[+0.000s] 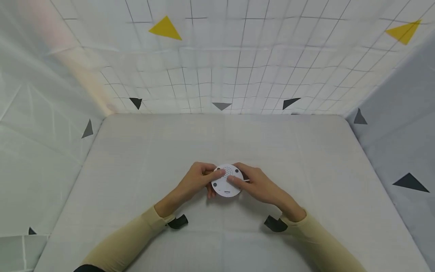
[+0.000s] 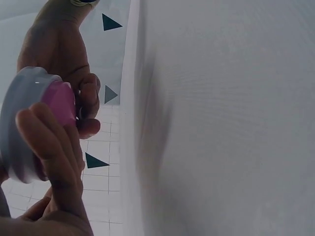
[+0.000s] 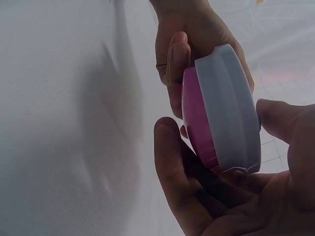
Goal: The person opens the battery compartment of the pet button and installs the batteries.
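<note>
Both hands hold a round white device (image 1: 224,186) above the table. Its upward face has a cluster of small holes, dark round pads and a small slot near the lower edge. The wrist views show a pink side (image 3: 195,118) under the white rim (image 3: 229,108). My left hand (image 1: 192,182) grips it from the left, thumb on the holed face. From the right, my right hand (image 1: 263,187) grips it, its thumb also on that face. Fingers of both hands lie along the pink side. A thin white piece (image 1: 247,180) shows beside the right fingers; what it is I cannot tell.
A white cloth-covered table (image 1: 163,143) lies under the hands. White sheet walls enclose it, the back one (image 1: 217,81) carrying grid lines and triangle marks. Black wrist mounts (image 1: 178,222) sit at both sleeve cuffs.
</note>
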The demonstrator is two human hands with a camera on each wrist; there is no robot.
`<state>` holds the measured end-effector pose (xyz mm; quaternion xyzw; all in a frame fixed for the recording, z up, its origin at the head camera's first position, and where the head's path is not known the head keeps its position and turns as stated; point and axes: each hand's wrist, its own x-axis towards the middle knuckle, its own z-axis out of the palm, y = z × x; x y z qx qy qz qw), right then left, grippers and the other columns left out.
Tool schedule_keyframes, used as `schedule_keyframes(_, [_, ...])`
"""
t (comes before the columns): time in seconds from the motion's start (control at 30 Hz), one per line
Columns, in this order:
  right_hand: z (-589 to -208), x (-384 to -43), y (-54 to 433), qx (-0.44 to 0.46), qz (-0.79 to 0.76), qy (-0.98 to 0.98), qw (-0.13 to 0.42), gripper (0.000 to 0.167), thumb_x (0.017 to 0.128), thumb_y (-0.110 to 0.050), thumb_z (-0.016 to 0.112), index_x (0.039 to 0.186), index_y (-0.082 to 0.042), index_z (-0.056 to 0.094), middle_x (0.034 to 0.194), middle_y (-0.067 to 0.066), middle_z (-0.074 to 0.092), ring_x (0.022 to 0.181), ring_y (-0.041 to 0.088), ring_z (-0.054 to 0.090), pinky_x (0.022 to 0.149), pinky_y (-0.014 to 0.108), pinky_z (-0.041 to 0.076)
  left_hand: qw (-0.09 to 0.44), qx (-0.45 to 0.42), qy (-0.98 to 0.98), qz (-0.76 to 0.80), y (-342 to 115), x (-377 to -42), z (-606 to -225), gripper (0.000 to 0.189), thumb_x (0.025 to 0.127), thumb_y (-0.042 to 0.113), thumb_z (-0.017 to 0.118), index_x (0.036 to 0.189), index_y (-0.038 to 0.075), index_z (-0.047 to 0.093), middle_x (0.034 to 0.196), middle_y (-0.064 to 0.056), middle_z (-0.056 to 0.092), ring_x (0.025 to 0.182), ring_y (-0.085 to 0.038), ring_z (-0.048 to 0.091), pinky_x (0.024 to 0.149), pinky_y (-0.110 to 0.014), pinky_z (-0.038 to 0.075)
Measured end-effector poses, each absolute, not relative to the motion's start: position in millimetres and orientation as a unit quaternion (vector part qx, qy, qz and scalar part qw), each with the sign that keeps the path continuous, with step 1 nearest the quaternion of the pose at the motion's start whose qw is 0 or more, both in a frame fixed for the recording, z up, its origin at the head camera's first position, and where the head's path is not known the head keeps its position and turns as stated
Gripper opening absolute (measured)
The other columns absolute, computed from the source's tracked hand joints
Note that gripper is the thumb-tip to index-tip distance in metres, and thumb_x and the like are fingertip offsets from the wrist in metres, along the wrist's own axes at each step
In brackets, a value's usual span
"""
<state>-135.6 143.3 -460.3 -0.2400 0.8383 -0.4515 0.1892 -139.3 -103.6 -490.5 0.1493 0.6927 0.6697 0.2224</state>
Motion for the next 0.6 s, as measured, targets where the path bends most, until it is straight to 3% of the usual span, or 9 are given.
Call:
schedule_keyframes(0.13, [-461.9, -135.8, 144.6, -0.231, -0.476, 0.821, 0.214, 0.040, 0.110, -0.038, 0.057, 0.143, -0.015, 0.060, 0.113, 0.002, 0.070, 0.091, 0.017, 0.069, 0.079, 0.034, 0.062, 0.217, 0.158, 0.692, 0.670, -103.8, -139.2, -491.3, 0.026, 0.104, 0.029, 0.069, 0.101, 0.004, 0.074, 0.066, -0.010, 0.069, 0.050, -0.020, 0.063, 0.046, -0.030, 0.055])
schedule_keyframes(0.23, [-462.6, -135.8, 145.9, -0.223, -0.510, 0.793, 0.248, 0.037, 0.113, -0.036, 0.049, 0.141, -0.014, 0.060, 0.105, 0.007, 0.070, 0.080, 0.022, 0.073, 0.071, 0.037, 0.065, 0.213, 0.163, 0.694, 0.668, -103.6, -139.0, -491.6, 0.026, 0.105, 0.030, 0.069, 0.101, 0.004, 0.074, 0.067, -0.009, 0.069, 0.050, -0.020, 0.063, 0.047, -0.030, 0.055])
schedule_keyframes(0.4, [-461.6, -136.8, 146.5, -0.218, -0.544, 0.764, 0.272, 0.039, 0.116, -0.036, 0.043, 0.140, -0.011, 0.059, 0.104, 0.012, 0.068, 0.078, 0.027, 0.075, 0.072, 0.041, 0.066, 0.205, 0.166, 0.699, 0.665, -103.5, -138.9, -491.0, 0.025, 0.105, 0.030, 0.068, 0.102, 0.005, 0.075, 0.067, -0.009, 0.070, 0.051, -0.021, 0.064, 0.047, -0.031, 0.056])
schedule_keyframes(0.6, [-459.4, -137.2, 146.3, -0.218, -0.552, 0.756, 0.276, 0.040, 0.113, -0.034, 0.051, 0.148, -0.014, 0.053, 0.113, 0.013, 0.068, 0.082, 0.027, 0.076, 0.075, 0.040, 0.066, 0.199, 0.159, 0.708, 0.659, -104.4, -139.4, -487.6, 0.024, 0.104, 0.028, 0.070, 0.102, 0.004, 0.074, 0.068, -0.009, 0.070, 0.051, -0.023, 0.064, 0.048, -0.033, 0.056])
